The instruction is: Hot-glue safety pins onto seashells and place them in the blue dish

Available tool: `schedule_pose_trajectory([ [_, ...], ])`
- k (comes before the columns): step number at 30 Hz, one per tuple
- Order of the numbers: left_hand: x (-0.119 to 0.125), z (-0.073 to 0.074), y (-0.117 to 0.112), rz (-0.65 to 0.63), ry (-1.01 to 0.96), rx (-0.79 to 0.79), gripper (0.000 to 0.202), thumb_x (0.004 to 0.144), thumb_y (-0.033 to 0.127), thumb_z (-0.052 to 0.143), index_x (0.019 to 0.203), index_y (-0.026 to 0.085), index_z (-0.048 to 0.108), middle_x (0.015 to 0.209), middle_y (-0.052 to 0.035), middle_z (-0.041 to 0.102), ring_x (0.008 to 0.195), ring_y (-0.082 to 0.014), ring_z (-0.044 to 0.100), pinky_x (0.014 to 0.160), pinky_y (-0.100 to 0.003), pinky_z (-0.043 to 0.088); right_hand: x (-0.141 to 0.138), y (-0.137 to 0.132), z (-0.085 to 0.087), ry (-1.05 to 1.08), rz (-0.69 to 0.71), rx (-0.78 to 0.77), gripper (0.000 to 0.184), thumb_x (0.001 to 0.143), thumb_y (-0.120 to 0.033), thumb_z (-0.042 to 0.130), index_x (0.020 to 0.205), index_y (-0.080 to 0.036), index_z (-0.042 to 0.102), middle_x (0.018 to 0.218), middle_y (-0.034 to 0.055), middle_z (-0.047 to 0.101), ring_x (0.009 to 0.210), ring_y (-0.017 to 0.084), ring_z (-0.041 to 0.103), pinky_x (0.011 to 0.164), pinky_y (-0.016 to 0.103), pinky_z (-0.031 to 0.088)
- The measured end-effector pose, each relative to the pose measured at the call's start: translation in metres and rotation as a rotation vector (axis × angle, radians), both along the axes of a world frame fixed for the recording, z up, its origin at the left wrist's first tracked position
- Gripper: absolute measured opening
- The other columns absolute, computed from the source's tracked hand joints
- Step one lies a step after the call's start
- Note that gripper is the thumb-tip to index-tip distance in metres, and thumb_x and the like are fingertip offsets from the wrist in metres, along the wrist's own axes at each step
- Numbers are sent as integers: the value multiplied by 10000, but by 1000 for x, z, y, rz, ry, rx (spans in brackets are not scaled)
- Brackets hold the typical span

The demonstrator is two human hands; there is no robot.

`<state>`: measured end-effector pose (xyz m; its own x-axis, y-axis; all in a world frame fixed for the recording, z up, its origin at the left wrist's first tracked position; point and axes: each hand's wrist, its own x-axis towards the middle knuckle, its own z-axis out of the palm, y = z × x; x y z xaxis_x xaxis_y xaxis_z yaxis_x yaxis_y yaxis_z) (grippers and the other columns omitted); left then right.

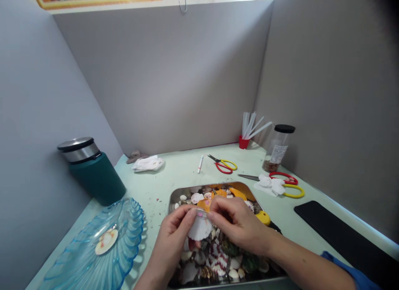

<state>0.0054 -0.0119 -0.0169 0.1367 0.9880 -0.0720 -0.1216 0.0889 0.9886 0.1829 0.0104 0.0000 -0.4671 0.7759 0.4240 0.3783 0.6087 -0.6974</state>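
Over a metal tray (173,194) of mixed seashells, a white scallop shell (200,228) hangs with its fan edge downward. My left hand (173,232) pinches its upper left corner between thumb and forefinger. At the upper right corner, my right hand (238,223) is closed in a pinch on the shell's edge. A small pink spot (200,214) shows on the shell near its top, beside a thin greyish strip too small to make out. Below the hands lie striped shells (218,261), small white shells (233,274) and orange pieces (238,193).
A blue glass dish (131,240) holding a shell (106,241) stands left, near a green bottle (96,178). Behind the tray are a white marker-like stick (200,164) and scissors (224,163). More scissors (293,191), a jar (277,148) and a black slab (330,227) lie right.
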Motion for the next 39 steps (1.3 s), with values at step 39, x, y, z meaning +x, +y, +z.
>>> schedule_pose_trajectory([
  [39, 1, 3, -2, -84, 26, 13, 298, 777, 412, 640, 956, 175, 617, 725, -24, 660, 520, -140, 609, 423, -204, 450, 8, 9, -4, 14, 33, 62, 252, 905, -261, 464, 670, -173, 491, 570, -53, 431, 531, 86, 410, 542, 204, 318],
])
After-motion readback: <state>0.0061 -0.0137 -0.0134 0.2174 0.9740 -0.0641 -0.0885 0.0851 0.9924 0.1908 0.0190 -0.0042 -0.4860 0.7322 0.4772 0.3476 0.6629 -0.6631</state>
